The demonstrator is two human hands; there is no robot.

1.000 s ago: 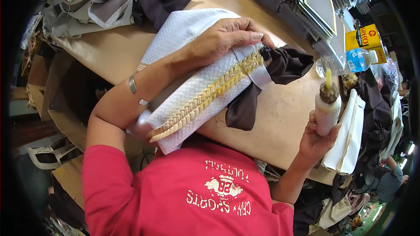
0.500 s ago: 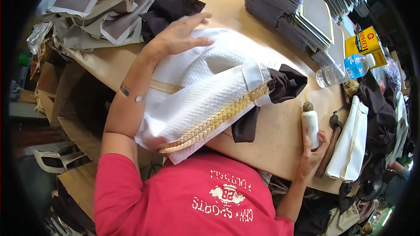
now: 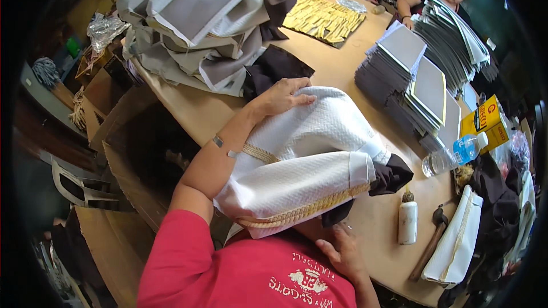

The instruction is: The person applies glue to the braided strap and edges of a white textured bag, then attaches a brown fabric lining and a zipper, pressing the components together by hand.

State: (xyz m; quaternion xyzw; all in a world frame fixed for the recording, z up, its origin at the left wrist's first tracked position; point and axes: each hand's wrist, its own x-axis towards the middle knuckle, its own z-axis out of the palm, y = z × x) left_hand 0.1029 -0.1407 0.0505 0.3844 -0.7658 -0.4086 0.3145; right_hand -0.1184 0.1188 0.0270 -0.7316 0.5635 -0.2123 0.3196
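Note:
A white textured fabric bag (image 3: 308, 131) with tan braided trim lies across the near table edge, against my red shirt. Dark brown cloth (image 3: 394, 175) sticks out at its right end. My left hand (image 3: 285, 98) grips the bag's upper left edge, thumb on the near side and some fingertips out of sight. Below the bag's lower right edge, my right hand (image 3: 344, 254) has its thumb and fingers apart and holds nothing. A white squeeze bottle (image 3: 407, 222) with a crusted brown top stands on the table. Right of it lie a hammer (image 3: 436, 234) and a folded white textured piece (image 3: 456, 239).
Piled grey and white panels (image 3: 200, 11) fill the far left. Stacked grey panels (image 3: 399, 57), a water bottle (image 3: 451, 157) and a yellow tin (image 3: 485, 120) line the right. Gold strips (image 3: 324, 20) lie far back. A person (image 3: 436, 0) works behind the stacks. Cardboard boxes (image 3: 128, 159) stand left.
My right hand has let go of the squeeze bottle, now standing on the table, and moved left toward the bag. My left hand has closed on the bag's edge. The view has tilted up.

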